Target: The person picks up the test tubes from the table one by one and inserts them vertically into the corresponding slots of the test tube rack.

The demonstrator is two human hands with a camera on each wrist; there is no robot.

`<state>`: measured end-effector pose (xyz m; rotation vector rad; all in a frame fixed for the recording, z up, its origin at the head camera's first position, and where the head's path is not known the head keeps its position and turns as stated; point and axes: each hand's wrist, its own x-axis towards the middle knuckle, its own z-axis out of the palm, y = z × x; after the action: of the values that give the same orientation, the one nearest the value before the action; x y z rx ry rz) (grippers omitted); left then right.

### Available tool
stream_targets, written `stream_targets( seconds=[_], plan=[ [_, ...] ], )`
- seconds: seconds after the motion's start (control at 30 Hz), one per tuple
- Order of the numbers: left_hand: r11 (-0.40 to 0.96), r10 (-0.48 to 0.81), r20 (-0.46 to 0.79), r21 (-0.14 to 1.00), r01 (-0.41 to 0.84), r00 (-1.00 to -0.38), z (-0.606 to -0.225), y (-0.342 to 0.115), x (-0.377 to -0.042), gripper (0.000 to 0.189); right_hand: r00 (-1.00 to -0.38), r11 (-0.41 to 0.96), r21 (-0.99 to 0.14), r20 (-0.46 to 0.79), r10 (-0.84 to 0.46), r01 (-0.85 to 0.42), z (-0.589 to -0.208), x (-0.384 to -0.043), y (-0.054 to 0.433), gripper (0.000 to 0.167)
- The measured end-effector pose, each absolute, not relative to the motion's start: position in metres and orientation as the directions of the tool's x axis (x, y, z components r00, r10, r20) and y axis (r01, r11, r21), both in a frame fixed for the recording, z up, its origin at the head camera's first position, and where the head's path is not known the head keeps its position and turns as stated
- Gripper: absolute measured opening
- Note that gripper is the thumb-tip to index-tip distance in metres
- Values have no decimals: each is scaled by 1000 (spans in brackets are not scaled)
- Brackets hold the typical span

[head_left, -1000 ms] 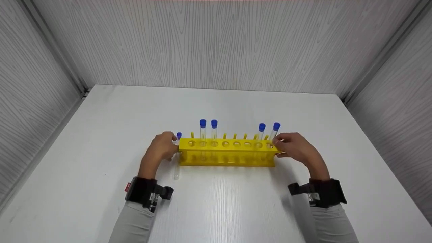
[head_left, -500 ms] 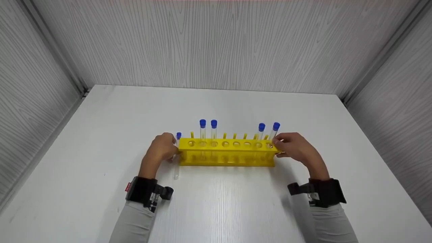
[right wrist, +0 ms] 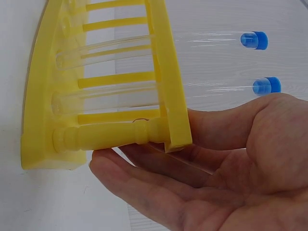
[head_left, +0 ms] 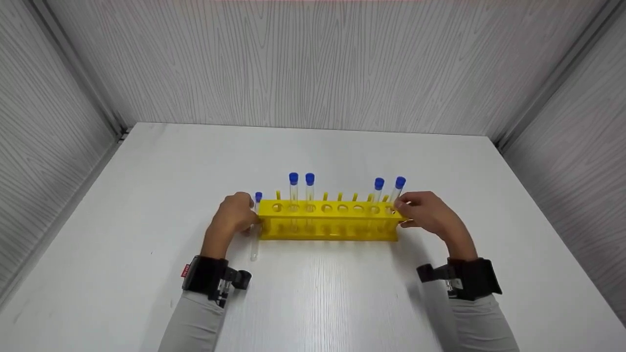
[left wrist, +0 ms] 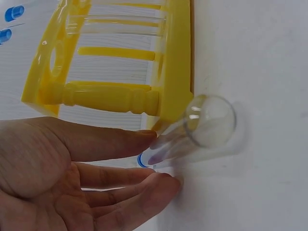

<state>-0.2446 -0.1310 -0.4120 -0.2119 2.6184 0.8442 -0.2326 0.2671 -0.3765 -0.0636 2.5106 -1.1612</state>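
Observation:
A yellow test tube rack [head_left: 332, 215] stands across the middle of the white table. Two blue-capped test tubes [head_left: 294, 190] stand in its left half. Two more tubes [head_left: 377, 190] are at its right end, the outermost leaning right. My right hand [head_left: 428, 215] grips the rack's right end, its thumb at the top bar and fingers around by the end post [right wrist: 110, 134]. Beside the rack's left end, my left hand [head_left: 234, 215] pinches a clear capped test tube [head_left: 255, 244] between thumb and fingers. The tube's rounded bottom [left wrist: 211, 120] points toward the wrist camera; the thumb partly hides the tube.
The white tabletop [head_left: 313, 303] spreads around the rack. A grey wood-grain panel [head_left: 313, 68] rises at the back, with side panels [head_left: 577, 146] left and right. Black camera straps [head_left: 208, 276] sit on both wrists.
The lower end of the tube at my left hand has shifted slightly left. The rack has edged left by a hair, and the right hand stays on it.

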Motion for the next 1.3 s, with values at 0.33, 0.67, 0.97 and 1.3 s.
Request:
stream_targets(
  seconds=[0.33,0.67,0.97,1.3],
  plan=[
    [811,-32,-398,525,-257,-917,-412,-130,-245,53,-930,666,-738,-310,-196,106,-377,-233,267,41],
    [821,-31,-399,513,-251,-916,-411,-131,-245,52,-932,668,-737,-307,-195,103,-377,-232,267,42],
    [822,-17,-401,516,-242,-916,-409,-132,-245,48,-933,664,-741,-304,-194,103,-377,-232,267,41],
    [817,7,-404,530,-228,-915,-407,-134,-244,39,-933,644,-757,-302,-195,110,-377,-232,267,38]
  ],
)
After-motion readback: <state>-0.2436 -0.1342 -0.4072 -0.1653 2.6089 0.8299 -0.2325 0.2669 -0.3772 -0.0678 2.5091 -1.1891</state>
